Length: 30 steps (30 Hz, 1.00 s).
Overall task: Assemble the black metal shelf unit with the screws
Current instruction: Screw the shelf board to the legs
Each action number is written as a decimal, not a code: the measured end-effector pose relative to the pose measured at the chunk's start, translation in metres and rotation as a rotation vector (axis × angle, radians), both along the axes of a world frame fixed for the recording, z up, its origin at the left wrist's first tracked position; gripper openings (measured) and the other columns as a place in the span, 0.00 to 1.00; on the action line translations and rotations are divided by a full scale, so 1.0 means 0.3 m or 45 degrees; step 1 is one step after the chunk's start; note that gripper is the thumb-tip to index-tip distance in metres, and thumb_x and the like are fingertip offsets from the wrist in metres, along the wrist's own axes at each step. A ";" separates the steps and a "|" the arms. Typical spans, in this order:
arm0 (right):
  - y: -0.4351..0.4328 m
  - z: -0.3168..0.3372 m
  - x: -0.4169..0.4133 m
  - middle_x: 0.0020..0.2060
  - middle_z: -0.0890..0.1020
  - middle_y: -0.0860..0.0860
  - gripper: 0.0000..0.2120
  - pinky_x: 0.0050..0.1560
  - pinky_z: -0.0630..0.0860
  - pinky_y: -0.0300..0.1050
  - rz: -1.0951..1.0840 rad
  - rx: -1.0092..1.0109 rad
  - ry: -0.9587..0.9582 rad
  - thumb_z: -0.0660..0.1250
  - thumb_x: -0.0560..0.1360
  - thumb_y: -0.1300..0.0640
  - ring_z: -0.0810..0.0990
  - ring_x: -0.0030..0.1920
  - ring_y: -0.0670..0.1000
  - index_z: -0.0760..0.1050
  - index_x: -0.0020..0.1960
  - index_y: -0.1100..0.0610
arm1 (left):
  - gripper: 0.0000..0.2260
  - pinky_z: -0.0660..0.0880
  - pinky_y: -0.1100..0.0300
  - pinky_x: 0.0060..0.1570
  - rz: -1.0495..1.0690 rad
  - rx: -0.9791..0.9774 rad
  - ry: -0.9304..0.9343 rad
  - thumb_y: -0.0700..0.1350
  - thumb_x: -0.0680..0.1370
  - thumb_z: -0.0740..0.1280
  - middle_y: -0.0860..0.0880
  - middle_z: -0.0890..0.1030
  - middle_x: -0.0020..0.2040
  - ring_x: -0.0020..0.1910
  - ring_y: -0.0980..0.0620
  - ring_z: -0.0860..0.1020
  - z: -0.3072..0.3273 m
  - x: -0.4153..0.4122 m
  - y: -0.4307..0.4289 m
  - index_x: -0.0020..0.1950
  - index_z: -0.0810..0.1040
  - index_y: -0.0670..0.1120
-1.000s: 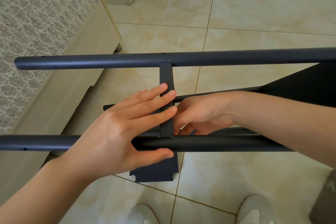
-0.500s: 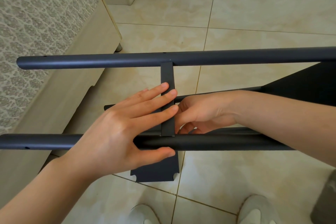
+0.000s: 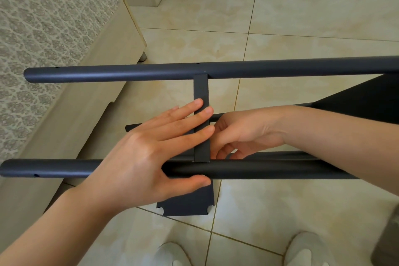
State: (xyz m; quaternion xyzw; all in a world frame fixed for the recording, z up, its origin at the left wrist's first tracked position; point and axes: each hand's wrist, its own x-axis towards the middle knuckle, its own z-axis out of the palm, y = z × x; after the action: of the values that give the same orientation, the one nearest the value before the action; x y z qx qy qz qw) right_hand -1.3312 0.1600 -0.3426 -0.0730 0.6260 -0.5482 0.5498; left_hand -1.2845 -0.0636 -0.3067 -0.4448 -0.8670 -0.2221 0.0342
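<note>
The black shelf unit lies on its side above the tiled floor. Its far tube [image 3: 108, 73] and near tube [image 3: 269, 169] run left to right. A narrow shelf panel [image 3: 201, 88] stands edge-on between them, and its lower end [image 3: 187, 206] hangs below the near tube. My left hand [image 3: 146, 157] lies flat with straight fingers pressing on the panel's edge, thumb under the near tube. My right hand [image 3: 244, 134] reaches in from the right, just behind the panel, fingers curled downward. Its fingertips are hidden, and no screw shows.
A second black panel [image 3: 367, 101] sits at the right end of the frame. A bed with a patterned mattress [image 3: 43, 28] and pale frame [image 3: 86, 103] runs along the left. My white shoes [image 3: 306, 250] stand below, and a grey object [image 3: 390, 239] is at the bottom right.
</note>
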 end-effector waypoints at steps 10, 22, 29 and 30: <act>-0.018 0.003 0.000 0.48 0.83 0.57 0.14 0.57 0.78 0.51 -0.028 0.078 0.049 0.68 0.77 0.60 0.81 0.48 0.53 0.79 0.58 0.67 | 0.29 0.70 0.44 0.72 0.005 -0.006 0.006 0.58 0.74 0.73 0.46 0.72 0.74 0.78 0.49 0.66 0.000 0.000 -0.001 0.69 0.77 0.43; -0.005 0.014 -0.002 0.39 0.83 0.54 0.07 0.44 0.80 0.40 -0.032 0.015 -0.001 0.67 0.77 0.64 0.81 0.40 0.49 0.83 0.43 0.60 | 0.29 0.71 0.41 0.71 -0.003 -0.011 0.010 0.58 0.74 0.74 0.46 0.72 0.75 0.78 0.48 0.66 -0.004 -0.001 -0.002 0.70 0.76 0.43; -0.029 0.008 0.012 0.40 0.82 0.56 0.05 0.47 0.79 0.42 -0.009 0.033 0.015 0.66 0.77 0.64 0.80 0.41 0.51 0.80 0.45 0.61 | 0.29 0.70 0.42 0.71 0.006 -0.007 0.010 0.58 0.74 0.74 0.46 0.72 0.75 0.77 0.48 0.66 -0.005 0.018 -0.005 0.69 0.77 0.43; -0.026 0.010 0.013 0.38 0.82 0.55 0.06 0.46 0.79 0.41 0.003 0.039 0.013 0.66 0.77 0.64 0.80 0.40 0.50 0.81 0.43 0.59 | 0.29 0.70 0.42 0.71 0.006 -0.005 0.008 0.58 0.74 0.74 0.46 0.72 0.75 0.77 0.48 0.66 -0.006 0.021 -0.006 0.69 0.77 0.43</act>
State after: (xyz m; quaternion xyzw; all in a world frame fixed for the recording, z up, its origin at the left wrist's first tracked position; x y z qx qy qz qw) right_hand -1.3272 0.1521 -0.3394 -0.0679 0.6371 -0.5375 0.5483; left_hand -1.2782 -0.0654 -0.3086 -0.4436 -0.8683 -0.2189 0.0366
